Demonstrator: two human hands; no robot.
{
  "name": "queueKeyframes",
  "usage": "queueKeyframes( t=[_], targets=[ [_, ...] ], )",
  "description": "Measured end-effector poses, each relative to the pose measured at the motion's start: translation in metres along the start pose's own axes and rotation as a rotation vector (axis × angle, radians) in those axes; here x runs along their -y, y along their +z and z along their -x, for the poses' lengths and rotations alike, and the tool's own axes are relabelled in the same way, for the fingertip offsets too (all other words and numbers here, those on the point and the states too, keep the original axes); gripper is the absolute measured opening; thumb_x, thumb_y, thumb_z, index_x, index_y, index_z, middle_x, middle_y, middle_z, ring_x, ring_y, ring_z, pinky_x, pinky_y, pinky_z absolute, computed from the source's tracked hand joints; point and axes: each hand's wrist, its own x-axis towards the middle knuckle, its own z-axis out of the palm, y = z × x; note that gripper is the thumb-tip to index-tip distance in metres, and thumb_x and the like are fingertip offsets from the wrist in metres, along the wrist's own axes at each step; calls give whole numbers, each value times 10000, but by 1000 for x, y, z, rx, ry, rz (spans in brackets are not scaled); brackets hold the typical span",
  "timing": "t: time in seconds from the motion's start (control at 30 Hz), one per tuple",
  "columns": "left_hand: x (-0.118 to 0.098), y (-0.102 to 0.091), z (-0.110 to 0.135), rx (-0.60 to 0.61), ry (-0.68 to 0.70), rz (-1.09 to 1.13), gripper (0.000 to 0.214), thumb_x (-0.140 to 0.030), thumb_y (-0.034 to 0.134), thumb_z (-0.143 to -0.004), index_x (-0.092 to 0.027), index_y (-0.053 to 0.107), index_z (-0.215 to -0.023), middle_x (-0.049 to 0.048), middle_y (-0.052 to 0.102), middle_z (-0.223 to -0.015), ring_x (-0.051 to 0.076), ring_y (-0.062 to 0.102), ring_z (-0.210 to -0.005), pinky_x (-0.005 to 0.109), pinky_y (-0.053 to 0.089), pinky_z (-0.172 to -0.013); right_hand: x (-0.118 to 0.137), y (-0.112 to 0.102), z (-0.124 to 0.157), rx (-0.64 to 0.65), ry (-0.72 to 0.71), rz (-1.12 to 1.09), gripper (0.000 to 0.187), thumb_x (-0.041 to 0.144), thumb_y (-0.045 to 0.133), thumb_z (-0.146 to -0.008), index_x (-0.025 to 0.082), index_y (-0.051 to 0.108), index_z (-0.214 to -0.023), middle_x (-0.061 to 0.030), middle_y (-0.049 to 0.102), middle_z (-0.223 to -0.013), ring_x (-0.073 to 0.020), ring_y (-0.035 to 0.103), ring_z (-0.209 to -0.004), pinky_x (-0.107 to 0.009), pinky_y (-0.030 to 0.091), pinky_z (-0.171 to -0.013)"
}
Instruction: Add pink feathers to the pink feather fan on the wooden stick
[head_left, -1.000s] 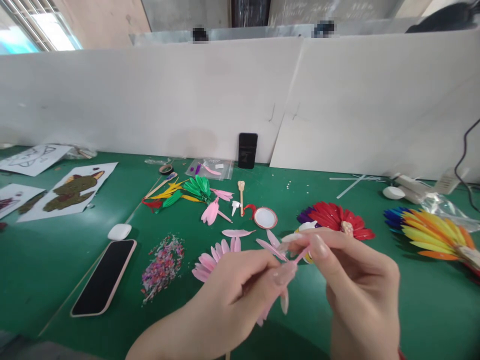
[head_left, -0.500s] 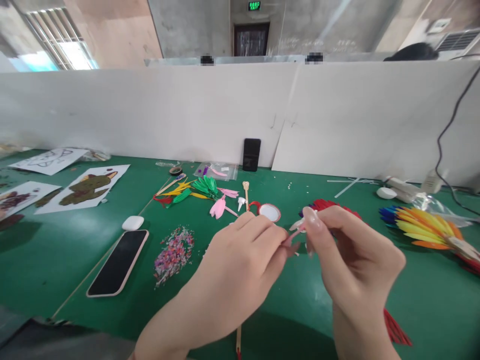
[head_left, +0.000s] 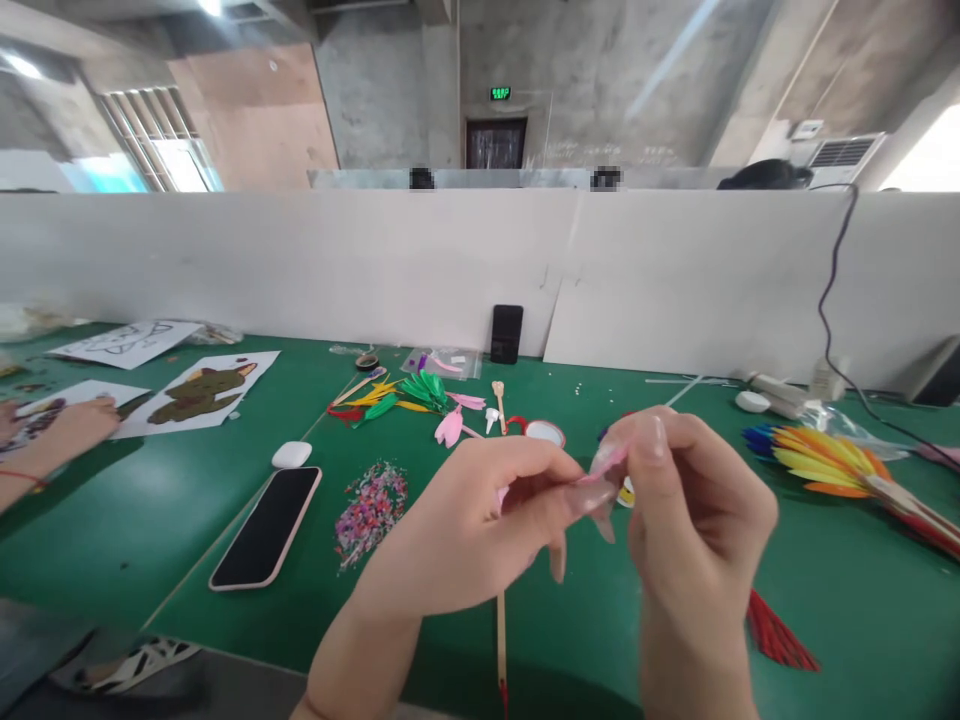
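Above the green table, my left hand [head_left: 472, 525] and my right hand [head_left: 694, 520] meet, thumbs pressed against fingers. Between their fingertips runs a small, thin pink piece [head_left: 613, 458], perhaps a petal or strip; the fingers cover most of it. Below my left hand a thin wooden stick [head_left: 501, 640] with a red end lies on the table. Behind the hands are a pink petal cluster [head_left: 450, 428], a white nozzle tip [head_left: 491, 418] and a round white lid [head_left: 545, 433] with a red rim. A red tassel [head_left: 781, 632] shows beside my right wrist.
A phone [head_left: 266, 530], a white case [head_left: 292, 455] and a heap of colourful bits [head_left: 371, 510] lie left. Green petals [head_left: 424, 390] lie farther back. A rainbow feathered fan [head_left: 832, 460] is at right. Another person's hand [head_left: 82, 425] works over a picture at far left.
The view has tilted up and shifted a little. My left hand has turned so its thumb shows, still joined to my right hand by the pink piece. Another person's hands have appeared at left.
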Motion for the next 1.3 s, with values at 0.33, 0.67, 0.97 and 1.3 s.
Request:
queueKeyframes(
  t=[0.33,0.67,0.97,1.3],
  targets=[
    [9,-9,-7,78,-120,252,196,-307,568,-839,-139,607,-745,7,571,-647,51,499,-451,162,369,-396,-13,-6,0,109,61,-263,224,202,459,-928,181,533,-718,19,462,-599,-92,442,-553,-223,336,-473],
    [12,-5,-15,71,-137,270,240,-351,576,-829,-138,594,-720,-12,532,-603,30,451,-406,147,341,-359,-16,-8,-13,287,339,-682,263,288,448,-912,203,532,-677,23,393,-581,-104,391,-510,-204,333,-424],
    [13,4,-14,-62,-92,242,207,-312,546,-855,-151,613,-742,-3,550,-654,64,533,-527,170,434,-467,-16,-1,-10,205,289,-620,278,286,404,-933,205,489,-681,28,371,-581,-101,355,-479,-215,306,-392],
    [9,8,-13,-143,18,-32,210,-265,526,-873,-162,615,-712,-17,565,-594,65,503,-550,176,365,-499,-18,-16,-9,104,-159,34,167,63,474,-868,166,521,-744,22,452,-609,-86,405,-527,-248,342,-474]
  ],
)
